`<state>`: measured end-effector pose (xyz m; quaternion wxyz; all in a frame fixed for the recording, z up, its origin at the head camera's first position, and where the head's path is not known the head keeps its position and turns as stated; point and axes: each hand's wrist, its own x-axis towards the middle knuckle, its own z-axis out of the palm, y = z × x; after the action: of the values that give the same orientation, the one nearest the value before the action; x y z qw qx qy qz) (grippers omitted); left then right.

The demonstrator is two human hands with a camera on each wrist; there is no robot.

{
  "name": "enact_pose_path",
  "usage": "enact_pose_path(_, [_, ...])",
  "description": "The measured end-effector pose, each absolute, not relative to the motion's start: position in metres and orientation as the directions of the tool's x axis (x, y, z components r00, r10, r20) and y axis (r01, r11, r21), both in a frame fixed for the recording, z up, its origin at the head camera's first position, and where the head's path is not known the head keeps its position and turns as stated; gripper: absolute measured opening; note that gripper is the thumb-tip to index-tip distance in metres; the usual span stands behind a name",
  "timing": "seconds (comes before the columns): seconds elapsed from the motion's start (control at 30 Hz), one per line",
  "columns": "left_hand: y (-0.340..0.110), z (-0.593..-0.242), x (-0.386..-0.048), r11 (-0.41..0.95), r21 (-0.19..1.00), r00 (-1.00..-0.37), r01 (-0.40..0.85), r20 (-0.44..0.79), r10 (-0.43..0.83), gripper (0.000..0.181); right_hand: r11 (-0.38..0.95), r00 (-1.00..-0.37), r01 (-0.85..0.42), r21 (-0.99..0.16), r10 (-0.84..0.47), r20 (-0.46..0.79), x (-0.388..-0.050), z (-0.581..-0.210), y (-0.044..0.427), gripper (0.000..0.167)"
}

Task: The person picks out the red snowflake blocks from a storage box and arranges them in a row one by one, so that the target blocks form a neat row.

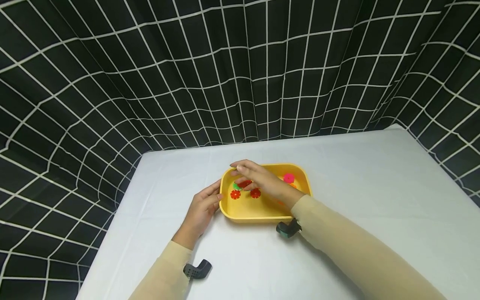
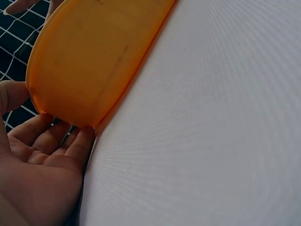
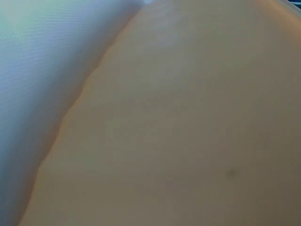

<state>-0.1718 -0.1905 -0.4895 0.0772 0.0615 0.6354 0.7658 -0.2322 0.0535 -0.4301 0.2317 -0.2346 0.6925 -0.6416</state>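
A yellow plastic tray (image 1: 255, 217) sits on the white-covered table. My left hand (image 1: 200, 212) grips its left end, thumb near the rim and fingertips against the outer wall, as the left wrist view shows on the tray (image 2: 103, 56) and hand (image 2: 47, 165). Over the tray's left half hovers my right hand (image 1: 258, 177), its fingers loosely spread. Just below those fingers is a red piece, and I see no grip on it. Snowflake-shaped plastic discs lie inside: red ones (image 1: 235, 194), a green one (image 1: 237, 186) and a pink one (image 1: 288, 178). My forearm hides part of the tray.
White cloth (image 1: 375, 187) covers the table. Behind and at both sides hangs a black curtain with a white grid (image 1: 225, 75). Each wrist bears a dark camera mount, such as the left one (image 1: 197, 269). A beige surface (image 3: 164, 132) fills most of the right wrist view.
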Motion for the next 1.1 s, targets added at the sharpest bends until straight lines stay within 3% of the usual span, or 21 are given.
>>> enact_pose_path(0.47, [-0.193,-0.487,-0.171,-0.176,0.983,-0.976,-0.045,-0.006,0.217,0.056,0.167,-0.722,-0.082,-0.983,-0.689,-0.057,-0.233,-0.448,0.045,0.061])
enact_pose_path(0.9, [-0.192,-0.487,-0.172,-0.181,0.982,-0.975,-0.054,-0.013,0.220,0.057,0.405,-0.741,-0.215,-0.889,-0.660,-0.122,-0.233,-0.454,0.041,0.052])
enact_pose_path(1.1, [-0.192,-0.488,-0.171,-0.184,0.981,-0.979,-0.068,-0.030,0.202,0.057,0.451,-0.753,-0.259,-0.854,-0.648,-0.114,-0.231,-0.457,0.039,0.042])
